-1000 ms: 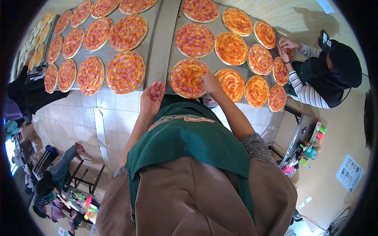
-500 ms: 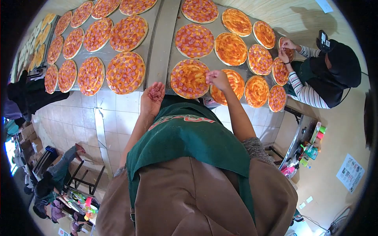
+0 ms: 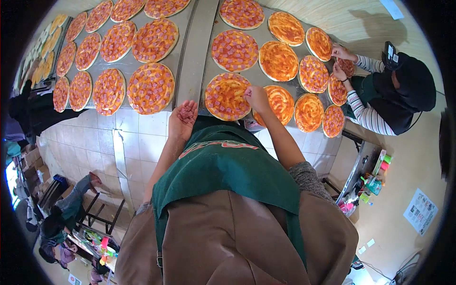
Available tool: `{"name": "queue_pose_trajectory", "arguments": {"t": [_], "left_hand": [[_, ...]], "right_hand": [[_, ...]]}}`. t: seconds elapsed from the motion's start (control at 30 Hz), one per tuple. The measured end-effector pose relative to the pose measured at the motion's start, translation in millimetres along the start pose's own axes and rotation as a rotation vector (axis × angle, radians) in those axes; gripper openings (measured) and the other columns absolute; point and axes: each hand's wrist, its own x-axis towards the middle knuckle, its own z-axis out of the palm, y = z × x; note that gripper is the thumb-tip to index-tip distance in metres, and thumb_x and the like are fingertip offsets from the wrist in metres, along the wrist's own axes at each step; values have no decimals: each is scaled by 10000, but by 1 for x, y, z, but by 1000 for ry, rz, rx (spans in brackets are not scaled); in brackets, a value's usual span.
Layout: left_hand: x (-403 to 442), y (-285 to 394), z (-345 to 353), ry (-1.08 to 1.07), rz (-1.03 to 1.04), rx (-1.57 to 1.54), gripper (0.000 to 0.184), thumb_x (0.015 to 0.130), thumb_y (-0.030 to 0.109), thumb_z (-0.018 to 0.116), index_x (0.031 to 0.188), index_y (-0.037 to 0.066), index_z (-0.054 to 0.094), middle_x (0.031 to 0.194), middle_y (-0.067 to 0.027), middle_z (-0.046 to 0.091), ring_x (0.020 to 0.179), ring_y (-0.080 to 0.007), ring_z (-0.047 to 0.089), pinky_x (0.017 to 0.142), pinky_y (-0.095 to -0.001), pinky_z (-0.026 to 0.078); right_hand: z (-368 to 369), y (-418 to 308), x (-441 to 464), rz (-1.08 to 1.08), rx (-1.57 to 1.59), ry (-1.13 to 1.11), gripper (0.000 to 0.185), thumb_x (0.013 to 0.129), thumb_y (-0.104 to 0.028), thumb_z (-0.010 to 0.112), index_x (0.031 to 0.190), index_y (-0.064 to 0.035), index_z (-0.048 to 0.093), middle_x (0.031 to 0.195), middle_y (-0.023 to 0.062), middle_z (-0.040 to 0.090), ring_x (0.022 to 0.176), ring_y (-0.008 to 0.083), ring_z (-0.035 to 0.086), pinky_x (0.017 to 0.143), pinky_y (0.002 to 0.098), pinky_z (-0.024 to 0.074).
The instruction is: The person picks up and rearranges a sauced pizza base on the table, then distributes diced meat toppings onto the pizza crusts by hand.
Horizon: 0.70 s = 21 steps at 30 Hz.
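Note:
My left hand (image 3: 178, 126) is cupped palm up at the table's front edge, holding a small heap of diced ham (image 3: 188, 113). My right hand (image 3: 258, 99) is closed in a pinch over the right rim of a round pizza (image 3: 227, 97); whatever its fingertips hold is hidden. Ham cubes lie mostly along the left and upper part of this pizza, while its middle and right show mainly orange-red sauce. Just right of it lies a sauced pizza (image 3: 280, 105), partly behind my right hand and forearm.
Ham-topped pizzas (image 3: 152, 88) fill the left metal table (image 3: 183, 61). More pizzas, some with sauce only (image 3: 279, 61), lie on the right table (image 3: 210, 66). A co-worker (image 3: 375, 92) in striped sleeves handles a pizza at the right end. Other people (image 3: 52, 228) are at lower left.
My right hand has shifted slightly left and turned over the pizza's right rim. My left hand stays nearly still. The co-worker's hands have moved apart a little over their pizza.

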Motion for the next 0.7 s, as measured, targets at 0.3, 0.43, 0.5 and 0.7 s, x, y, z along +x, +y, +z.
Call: {"name": "queue_pose_trajectory", "arguments": {"t": [0.3, 0.43, 0.5, 0.7], "left_hand": [[2, 3, -1, -2, 10, -8, 262, 930, 167, 444, 1095, -2, 556, 1080, -140, 627, 1049, -265, 597, 874, -351, 512], [4, 2, -2, -26, -4, -17, 262, 933, 167, 439, 1095, -2, 558, 1086, -141, 625, 1060, -266, 591, 883, -356, 510], [3, 2, 0, -5, -1, -4, 267, 936, 166, 430, 1097, -3, 557, 1089, -141, 623, 1066, -266, 587, 887, -360, 508], [1, 2, 2, 0, 12, -29, 272, 929, 151, 439, 1105, -14, 563, 1083, -148, 631, 1061, -276, 593, 889, -363, 514]], "right_hand": [[-1, 4, 13, 238, 428, -25, 61, 751, -58, 647, 796, -17, 641, 717, 124, 659, 710, 218, 667, 618, 339, 509], [-8, -14, 21, 163, 193, -6, 93, 746, -82, 669, 803, -15, 640, 714, 124, 658, 699, 225, 662, 621, 335, 507], [-9, -21, 26, 203, 154, -10, 106, 738, -88, 677, 805, -14, 640, 711, 129, 656, 686, 236, 653, 625, 338, 506], [-22, -30, 24, 157, 199, 133, 143, 814, -101, 637, 883, 23, 620, 789, 146, 660, 754, 196, 666, 644, 315, 519]]}}
